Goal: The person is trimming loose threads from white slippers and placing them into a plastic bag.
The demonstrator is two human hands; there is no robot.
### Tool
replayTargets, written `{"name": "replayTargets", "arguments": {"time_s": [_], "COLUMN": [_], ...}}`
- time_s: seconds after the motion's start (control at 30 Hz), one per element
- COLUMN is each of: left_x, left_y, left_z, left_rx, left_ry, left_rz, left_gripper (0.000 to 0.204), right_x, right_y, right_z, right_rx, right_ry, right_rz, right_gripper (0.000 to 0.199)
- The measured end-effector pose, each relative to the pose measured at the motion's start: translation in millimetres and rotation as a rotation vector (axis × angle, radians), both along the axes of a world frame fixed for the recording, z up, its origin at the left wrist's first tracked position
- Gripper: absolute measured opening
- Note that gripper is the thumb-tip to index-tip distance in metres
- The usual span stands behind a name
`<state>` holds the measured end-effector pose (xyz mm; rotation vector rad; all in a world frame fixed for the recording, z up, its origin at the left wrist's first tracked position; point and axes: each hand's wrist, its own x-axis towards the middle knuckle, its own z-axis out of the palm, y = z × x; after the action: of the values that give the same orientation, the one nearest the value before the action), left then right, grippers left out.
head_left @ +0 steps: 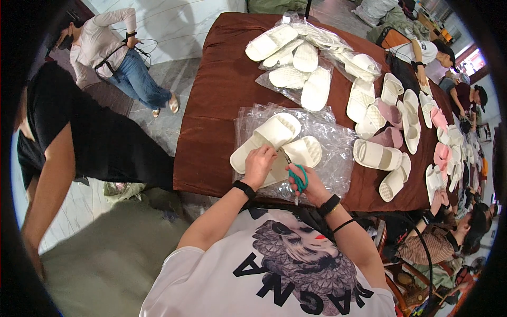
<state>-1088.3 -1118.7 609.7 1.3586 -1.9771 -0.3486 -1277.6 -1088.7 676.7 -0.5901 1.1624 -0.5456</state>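
Observation:
My right hand (310,185) is closed around a pair of scissors with teal handles (300,178). Their blades point away from me, toward the fingertips of my left hand (260,166). That hand is closed in a pinch over a pair of cream slippers, and what lies between its fingers is too small to make out. The left slipper (288,124) slants up to the right, partly under my left hand. The right slipper (311,150) lies beside it, its near part partly covered by my hands. Both rest on clear plastic bags (336,138) at the near edge of the table.
The brown-covered table (211,95) also carries bagged cream slippers (316,87) at the far side. Loose cream slippers (391,182) and mauve ones (390,138) lie to the right. A person in black (90,127) is close on my left; several others work along the right.

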Motion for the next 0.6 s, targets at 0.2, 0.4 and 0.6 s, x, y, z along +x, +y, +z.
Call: {"name": "replayTargets", "arguments": {"time_s": [0.2, 0.4, 0.6], "left_x": [-0.9, -3.8, -3.8], "left_y": [1.4, 2.8, 3.9], "left_z": [-4.1, -1.0, -0.8], "left_rx": [0.053, 0.078, 0.091], "left_ry": [-0.013, -0.014, -0.025], "left_rz": [0.046, 0.071, 0.056], "left_gripper": [0.007, 0.006, 0.007], "right_x": [-2.7, 0.9, 2.0], "right_y": [9.0, 9.7, 1.9], "right_z": [7.0, 0.9, -8.0], "right_rx": [0.022, 0.109, 0.064], "right_ry": [0.023, -0.087, -0.065], "right_rz": [0.054, 0.025, 0.006], "right_gripper": [0.04, 0.041, 0.039]}}
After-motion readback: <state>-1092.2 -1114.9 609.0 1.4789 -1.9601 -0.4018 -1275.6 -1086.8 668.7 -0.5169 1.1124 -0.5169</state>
